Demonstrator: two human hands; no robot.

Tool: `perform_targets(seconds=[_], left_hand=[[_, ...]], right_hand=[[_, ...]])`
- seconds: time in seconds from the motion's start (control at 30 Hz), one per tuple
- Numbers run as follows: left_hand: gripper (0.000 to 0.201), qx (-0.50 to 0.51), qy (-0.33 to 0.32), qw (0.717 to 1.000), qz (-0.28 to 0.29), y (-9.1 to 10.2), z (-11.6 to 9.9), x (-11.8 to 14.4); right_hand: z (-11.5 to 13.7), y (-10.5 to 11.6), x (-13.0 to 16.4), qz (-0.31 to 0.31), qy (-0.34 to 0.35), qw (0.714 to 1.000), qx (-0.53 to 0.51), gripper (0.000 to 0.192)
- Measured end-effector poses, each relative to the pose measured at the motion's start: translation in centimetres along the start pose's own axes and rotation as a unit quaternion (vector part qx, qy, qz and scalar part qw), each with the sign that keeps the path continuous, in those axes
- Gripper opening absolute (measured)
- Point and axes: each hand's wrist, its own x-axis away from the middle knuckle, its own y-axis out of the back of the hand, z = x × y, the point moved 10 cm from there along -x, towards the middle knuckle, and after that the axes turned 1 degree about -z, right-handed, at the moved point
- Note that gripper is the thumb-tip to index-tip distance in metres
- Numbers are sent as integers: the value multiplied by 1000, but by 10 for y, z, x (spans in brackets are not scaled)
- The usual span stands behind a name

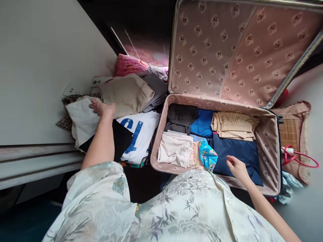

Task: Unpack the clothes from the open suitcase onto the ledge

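L hand (102,108) laid flat, fingers apart, on cream cloth (83,121) at 9 o'clock of suitcase (274,148); R hand (236,167) loosely apart over navy garment (237,151). Risk: pile may be toppled if cloth pulled.

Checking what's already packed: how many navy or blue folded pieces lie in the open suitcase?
2: a bright blue piece at the back centre, a navy piece in front beside the right hand. More may be hidden underneath.

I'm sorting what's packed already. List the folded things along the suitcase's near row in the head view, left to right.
Cream folded cloth → peach lacy piece → bright blue patterned cloth → navy garment, with the right hand resting over its near edge. The left hand is outside the suitcase, on the clothes pile.
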Motion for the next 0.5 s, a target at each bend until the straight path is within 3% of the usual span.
perform_targets(seconds=[0.07, 0.1, 0.13, 0.17, 0.23, 0.27, 0.3, 0.37, 0.4, 0.5], left_hand=[[78, -21, -30, 999, 12, -7, -26, 36], [74, -32, -86, 995, 49, -19, -53, 65], [63, -22, -167, 977, 130, -39, -86, 103], [57, -11, -254, 937, 240, -65, -118, 154], [65, -50, -402, 809, 427, -106, -161, 273], [75, -88, -451, 746, 482, -121, -169, 327], [82, -99, -468, 718, 505, -130, -174, 367], [100, -132, -484, 696, 514, -146, -172, 420], [110, -146, -473, 702, 513, -153, -167, 432], [126, -176, -415, 740, 500, -168, -149, 433]], right_hand=[[12, -14, -1, 19, 30, 999, 7, 47], [22, -23, -3, 28, 53, 998, 17, 52], [36, -33, -5, 37, 77, 996, 32, 58], [50, -45, -9, 47, 101, 992, 54, 66], [80, -71, -17, 77, 135, 981, 115, 84], [92, -84, -21, 95, 143, 973, 152, 91], [102, -96, -24, 113, 147, 964, 189, 95], [112, -116, -26, 153, 148, 945, 248, 88], [113, -123, -25, 171, 146, 938, 265, 79], [103, -132, -17, 211, 138, 931, 264, 41]])
